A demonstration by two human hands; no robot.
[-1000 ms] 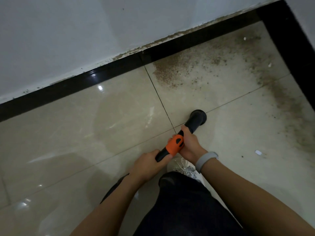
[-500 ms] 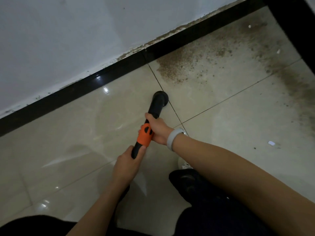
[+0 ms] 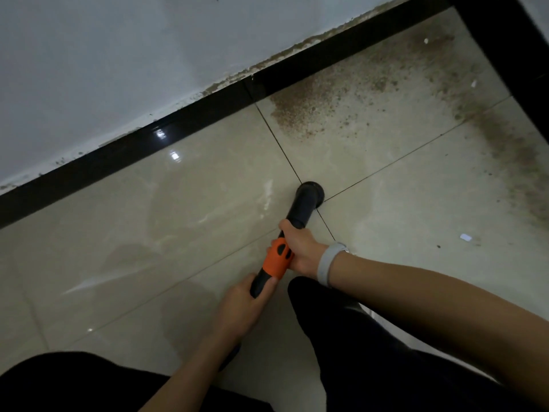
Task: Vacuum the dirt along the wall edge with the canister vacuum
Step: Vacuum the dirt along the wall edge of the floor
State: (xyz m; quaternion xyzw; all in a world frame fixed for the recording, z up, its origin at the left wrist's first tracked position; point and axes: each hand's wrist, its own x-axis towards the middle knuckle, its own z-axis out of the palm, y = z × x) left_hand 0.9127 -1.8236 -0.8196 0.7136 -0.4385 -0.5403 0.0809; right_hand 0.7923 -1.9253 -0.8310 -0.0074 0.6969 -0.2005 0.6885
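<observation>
Two hands (image 3: 267, 281) on unlabelled vacuum wand (image 3: 300, 212)

Glossy, smooth floor tiles (image 3: 178, 221) mirror light; the black skirting (image 3: 124, 156) shines too. The wall (image 3: 118, 55) looks matt. The nozzle (image 3: 306, 203) looks like smooth black plastic.

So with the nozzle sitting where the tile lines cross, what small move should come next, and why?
Probably push the nozzle forward and slightly right, toward the brown dirt patch by the black baseboard. The nozzle sits on tile that looks clean, short of the dirt. Both the left hand and right hand grip the wand, so a simple forward push should reach it.
</observation>
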